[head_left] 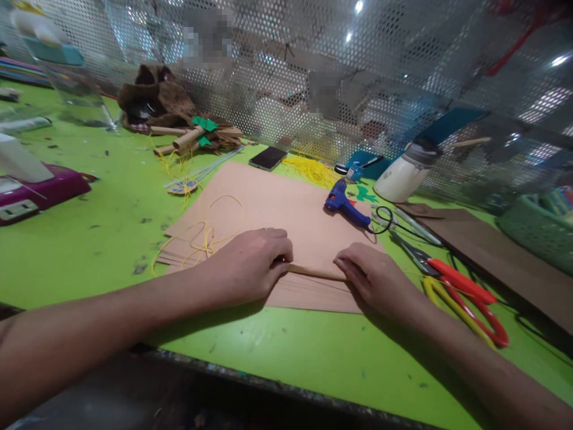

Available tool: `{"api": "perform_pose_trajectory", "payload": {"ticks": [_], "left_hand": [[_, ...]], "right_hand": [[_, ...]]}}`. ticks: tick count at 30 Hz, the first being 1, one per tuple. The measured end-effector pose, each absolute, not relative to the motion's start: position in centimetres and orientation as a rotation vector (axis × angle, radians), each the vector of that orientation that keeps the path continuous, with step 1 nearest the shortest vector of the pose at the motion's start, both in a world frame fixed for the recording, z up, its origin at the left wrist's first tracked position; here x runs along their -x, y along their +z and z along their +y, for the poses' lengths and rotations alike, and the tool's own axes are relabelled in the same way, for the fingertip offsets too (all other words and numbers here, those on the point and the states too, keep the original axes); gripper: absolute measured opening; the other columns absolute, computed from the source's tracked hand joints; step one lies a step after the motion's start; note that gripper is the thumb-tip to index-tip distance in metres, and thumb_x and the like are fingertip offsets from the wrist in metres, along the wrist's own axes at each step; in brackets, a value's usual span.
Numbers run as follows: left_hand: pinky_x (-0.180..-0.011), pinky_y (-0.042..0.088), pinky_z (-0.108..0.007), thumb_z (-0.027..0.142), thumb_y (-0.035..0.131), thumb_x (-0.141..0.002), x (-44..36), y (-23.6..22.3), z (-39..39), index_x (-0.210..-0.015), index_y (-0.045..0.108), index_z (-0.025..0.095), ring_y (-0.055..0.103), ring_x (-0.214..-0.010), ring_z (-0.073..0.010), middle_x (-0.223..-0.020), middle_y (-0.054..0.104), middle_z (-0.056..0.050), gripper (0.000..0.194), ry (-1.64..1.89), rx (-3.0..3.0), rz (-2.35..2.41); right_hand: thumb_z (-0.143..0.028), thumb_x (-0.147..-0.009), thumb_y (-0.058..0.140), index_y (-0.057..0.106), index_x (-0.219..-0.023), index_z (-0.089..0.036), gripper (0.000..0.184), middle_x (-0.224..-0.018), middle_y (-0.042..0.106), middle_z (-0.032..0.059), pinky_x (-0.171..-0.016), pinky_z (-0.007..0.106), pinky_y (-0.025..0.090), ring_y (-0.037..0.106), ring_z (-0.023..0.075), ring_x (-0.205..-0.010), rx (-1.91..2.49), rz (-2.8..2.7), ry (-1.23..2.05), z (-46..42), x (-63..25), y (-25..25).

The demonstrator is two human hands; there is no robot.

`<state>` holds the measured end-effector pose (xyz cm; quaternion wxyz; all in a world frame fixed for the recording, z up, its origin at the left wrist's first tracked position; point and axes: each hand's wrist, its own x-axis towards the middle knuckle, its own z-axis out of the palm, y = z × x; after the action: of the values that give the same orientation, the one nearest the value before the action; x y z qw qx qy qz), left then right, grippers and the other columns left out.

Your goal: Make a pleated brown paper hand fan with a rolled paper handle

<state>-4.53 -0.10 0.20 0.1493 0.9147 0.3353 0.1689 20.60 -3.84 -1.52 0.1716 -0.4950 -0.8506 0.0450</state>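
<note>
A stack of brown kraft paper (277, 206) lies on the green table in front of me. The near edge of its top sheet is curled into a narrow roll (316, 272). My left hand (250, 263) is closed on the left part of this roll, thumb below and fingers above. Farther right, my right hand (376, 276) pinches the same edge between thumb and fingertips. Loose yellow string (206, 236) loops over the paper beside my left hand. Beyond my right hand, a blue glue gun (347, 206) rests on the paper's far right part.
Large scissors (463, 283) with red and yellow handles lie right of my right forearm. Behind the paper are a phone (267, 158), yellow strands (313, 169) and a white bottle (403, 176). A purple power strip (54, 188) sits left. Perforated metal mesh (286, 77) stands at the back.
</note>
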Motion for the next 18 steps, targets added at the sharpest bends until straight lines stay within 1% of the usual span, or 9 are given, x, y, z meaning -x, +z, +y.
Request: {"api": "perform_pose_trajectory", "payload": {"ticks": [2,4,5,6,10,13,15,18], "left_hand": [[-0.066,0.040,-0.028,0.017,0.053,-0.087,4.5,0.3,-0.1,-0.080,0.065,0.014,0.053,-0.075,-0.0163,-0.079,0.059,-0.004,0.014,0.469,-2.625,0.970],[-0.067,0.040,-0.028,0.017,0.053,-0.087,4.5,0.2,-0.1,-0.081,0.065,0.014,0.054,-0.075,-0.0162,-0.080,0.059,-0.004,0.014,0.464,-2.621,0.973],[-0.067,0.040,-0.028,0.018,0.053,-0.088,4.5,0.1,-0.1,-0.080,0.065,0.014,0.054,-0.075,-0.0162,-0.080,0.059,-0.004,0.015,0.465,-2.620,0.976],[-0.067,0.040,-0.028,0.018,0.053,-0.088,4.5,0.1,-0.1,-0.080,0.065,0.014,0.054,-0.074,-0.0162,-0.080,0.059,-0.005,0.015,0.468,-2.621,0.979],[-0.066,0.040,-0.028,0.021,0.052,-0.089,4.5,-0.1,-0.1,-0.080,0.065,0.014,0.053,-0.073,-0.0161,-0.079,0.059,-0.005,0.017,0.487,-2.628,0.983],[-0.066,0.040,-0.028,0.021,0.052,-0.090,4.5,0.0,-0.1,-0.080,0.065,0.014,0.053,-0.074,-0.0162,-0.079,0.059,-0.005,0.018,0.489,-2.626,0.981],[-0.066,0.040,-0.028,0.022,0.051,-0.090,4.6,0.0,-0.1,-0.080,0.065,0.014,0.053,-0.074,-0.0164,-0.080,0.059,-0.005,0.018,0.477,-2.632,0.979],[-0.067,0.040,-0.029,0.024,0.050,-0.091,4.6,0.0,-0.2,-0.083,0.065,0.015,0.053,-0.075,-0.0169,-0.081,0.058,-0.005,0.019,0.460,-2.649,0.984]], "right_hand": [[-0.016,-0.095,0.045,0.062,-0.093,-0.014,0.017,-0.088,0.063,0.0110,-0.074,0.038,0.042,0.051,0.0229,-0.083,1.237,-2.480,-0.027,-4.2,-19.9,-1.4],[-0.014,-0.094,0.048,0.062,-0.107,-0.012,0.019,-0.100,0.063,0.0127,-0.080,0.041,0.041,0.049,0.0246,-0.091,1.091,-2.540,-0.099,-4.7,-19.0,-1.3],[-0.014,-0.094,0.049,0.061,-0.112,-0.010,0.022,-0.102,0.063,0.0132,-0.081,0.042,0.041,0.048,0.0249,-0.093,1.055,-2.563,-0.114,-4.9,-18.5,-1.3],[-0.014,-0.094,0.049,0.061,-0.113,-0.009,0.023,-0.101,0.063,0.0137,-0.080,0.041,0.041,0.048,0.0248,-0.091,1.039,-2.581,-0.130,-5.1,-18.0,-1.4],[-0.013,-0.095,0.046,0.067,-0.097,-0.006,0.021,-0.086,0.061,0.0136,-0.069,0.039,0.040,0.045,0.0228,-0.079,1.056,-2.596,-0.165,-4.8,-16.7,-1.8],[-0.014,-0.095,0.046,0.068,-0.089,-0.006,0.024,-0.080,0.060,0.0124,-0.064,0.037,0.039,0.044,0.0217,-0.076,1.072,-2.543,-0.083,-4.3,-16.5,-1.9],[-0.016,-0.095,0.048,0.069,-0.087,-0.008,0.024,-0.078,0.059,0.0114,-0.063,0.036,0.039,0.046,0.0212,-0.075,1.093,-2.476,0.025,-4.0,-16.6,-1.8],[-0.018,-0.094,0.053,0.070,-0.090,-0.010,0.019,-0.080,0.058,0.0096,-0.063,0.034,0.041,0.049,0.0206,-0.076,1.150,-2.367,0.226,-3.9,-16.5,-1.5]]}}
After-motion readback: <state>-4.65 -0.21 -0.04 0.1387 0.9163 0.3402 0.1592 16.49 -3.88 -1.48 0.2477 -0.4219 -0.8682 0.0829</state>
